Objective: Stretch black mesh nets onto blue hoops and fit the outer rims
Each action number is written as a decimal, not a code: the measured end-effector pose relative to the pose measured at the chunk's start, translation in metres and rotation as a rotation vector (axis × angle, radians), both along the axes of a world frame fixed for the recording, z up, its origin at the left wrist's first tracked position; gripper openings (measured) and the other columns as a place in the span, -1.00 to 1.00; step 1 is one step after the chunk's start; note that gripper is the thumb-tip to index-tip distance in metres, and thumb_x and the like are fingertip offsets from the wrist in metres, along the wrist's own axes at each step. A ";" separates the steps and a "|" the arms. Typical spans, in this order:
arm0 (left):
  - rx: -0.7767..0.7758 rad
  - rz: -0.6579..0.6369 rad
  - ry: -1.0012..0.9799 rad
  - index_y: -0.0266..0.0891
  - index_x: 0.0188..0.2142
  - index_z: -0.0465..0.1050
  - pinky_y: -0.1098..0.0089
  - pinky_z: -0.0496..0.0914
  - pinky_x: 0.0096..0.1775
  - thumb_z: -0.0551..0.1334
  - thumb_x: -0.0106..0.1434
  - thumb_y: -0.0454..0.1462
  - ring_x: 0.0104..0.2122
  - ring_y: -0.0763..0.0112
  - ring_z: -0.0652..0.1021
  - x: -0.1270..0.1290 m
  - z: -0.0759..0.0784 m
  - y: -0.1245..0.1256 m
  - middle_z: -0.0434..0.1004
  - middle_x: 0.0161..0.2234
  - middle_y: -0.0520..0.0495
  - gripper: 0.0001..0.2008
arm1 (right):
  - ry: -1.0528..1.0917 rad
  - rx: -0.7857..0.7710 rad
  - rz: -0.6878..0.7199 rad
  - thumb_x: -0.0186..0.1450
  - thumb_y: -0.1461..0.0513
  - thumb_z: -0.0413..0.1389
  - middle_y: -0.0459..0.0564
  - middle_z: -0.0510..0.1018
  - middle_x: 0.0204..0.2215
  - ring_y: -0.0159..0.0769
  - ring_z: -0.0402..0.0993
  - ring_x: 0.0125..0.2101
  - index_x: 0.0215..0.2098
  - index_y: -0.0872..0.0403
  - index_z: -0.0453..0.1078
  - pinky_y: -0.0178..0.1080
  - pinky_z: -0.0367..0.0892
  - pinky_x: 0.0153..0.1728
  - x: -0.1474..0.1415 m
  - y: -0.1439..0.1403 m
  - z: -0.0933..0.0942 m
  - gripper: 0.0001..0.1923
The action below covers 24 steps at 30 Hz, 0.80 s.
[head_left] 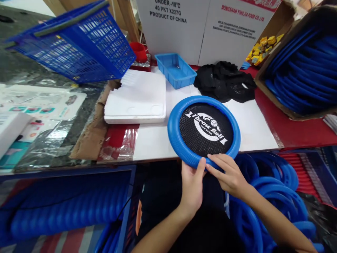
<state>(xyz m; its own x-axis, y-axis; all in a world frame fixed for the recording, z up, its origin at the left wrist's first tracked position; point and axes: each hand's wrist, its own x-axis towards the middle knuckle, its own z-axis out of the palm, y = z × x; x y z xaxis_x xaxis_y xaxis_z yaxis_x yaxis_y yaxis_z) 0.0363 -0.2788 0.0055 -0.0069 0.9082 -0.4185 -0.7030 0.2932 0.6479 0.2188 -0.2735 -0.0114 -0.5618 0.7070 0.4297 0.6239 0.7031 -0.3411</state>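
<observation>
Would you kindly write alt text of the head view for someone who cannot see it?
A person's left hand holds a round black mesh disc with a blue rim and white "Throw Ball" print, while the right hand touches its near edge. Beyond it lie a light-blue rectangular tray and crumpled black fabric; blue rings lie at lower right.

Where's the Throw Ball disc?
In the head view, the disc is right of centre, below the black cloth, left hand and right hand on its rim.
</observation>
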 end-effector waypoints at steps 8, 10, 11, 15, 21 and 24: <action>-0.067 -0.012 0.097 -0.07 0.36 0.34 0.07 0.58 0.19 0.46 0.39 -0.09 0.26 0.05 0.59 -0.012 -0.038 -0.032 0.54 0.30 -0.23 -0.37 | 0.369 -0.112 -0.606 0.43 0.26 0.26 0.01 0.34 0.50 0.13 0.16 0.53 0.41 -0.25 0.42 0.40 -0.11 0.53 -0.015 -0.048 -0.037 -0.38; -0.069 -0.023 0.120 -0.03 0.37 0.33 0.07 0.57 0.21 0.46 0.40 -0.10 0.31 0.03 0.55 -0.019 -0.043 -0.038 0.50 0.34 -0.22 -0.37 | 0.782 -0.220 -0.898 0.42 0.17 0.31 0.07 0.27 0.53 0.13 0.16 0.52 0.43 -0.18 0.38 0.35 0.07 0.50 -0.019 -0.054 -0.045 -0.37; -0.071 -0.031 0.135 -0.01 0.37 0.33 0.06 0.57 0.21 0.46 0.40 -0.10 0.32 0.02 0.54 -0.022 -0.046 -0.040 0.50 0.35 -0.21 -0.38 | 1.006 -0.349 -0.967 0.41 0.11 0.33 0.11 0.35 0.49 0.11 0.25 0.48 0.42 -0.14 0.38 0.31 0.20 0.45 -0.021 -0.055 -0.048 -0.37; -0.085 -0.061 0.188 0.02 0.35 0.35 0.04 0.57 0.21 0.48 0.36 -0.07 0.31 0.00 0.55 -0.030 -0.052 -0.042 0.54 0.32 -0.19 -0.36 | 1.612 -0.930 -0.811 0.39 -0.11 0.31 0.13 0.71 0.13 0.04 0.65 0.13 0.16 -0.02 0.59 0.06 0.59 0.14 -0.018 -0.049 -0.051 -0.50; -0.089 -0.079 0.214 0.01 0.36 0.33 0.04 0.59 0.19 0.49 0.35 -0.06 0.27 0.01 0.58 -0.033 -0.054 -0.038 0.54 0.31 -0.21 -0.33 | 1.760 -0.937 -0.800 0.26 -0.06 0.45 -0.06 0.78 -0.22 -0.27 0.69 -0.32 -0.07 -0.01 0.66 -0.30 0.60 -0.35 -0.005 -0.032 -0.050 -0.60; -0.090 -0.083 0.206 0.00 0.38 0.30 0.07 0.60 0.17 0.48 0.36 -0.06 0.28 0.01 0.58 -0.033 -0.056 -0.039 0.53 0.32 -0.22 -0.32 | 1.729 -0.905 -0.803 0.19 -0.05 0.51 -0.15 0.68 -0.44 -0.43 0.52 -0.53 -0.20 0.01 0.62 -0.42 0.46 -0.54 -0.002 -0.027 -0.049 -0.60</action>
<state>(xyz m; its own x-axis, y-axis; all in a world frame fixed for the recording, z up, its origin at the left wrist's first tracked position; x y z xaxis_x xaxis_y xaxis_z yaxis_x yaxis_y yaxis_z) 0.0031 -0.3175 -0.0504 -0.0276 0.8684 -0.4951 -0.5302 0.4071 0.7437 0.2163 -0.3007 -0.0608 0.3949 0.7930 -0.4639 -0.6150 -0.1469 -0.7747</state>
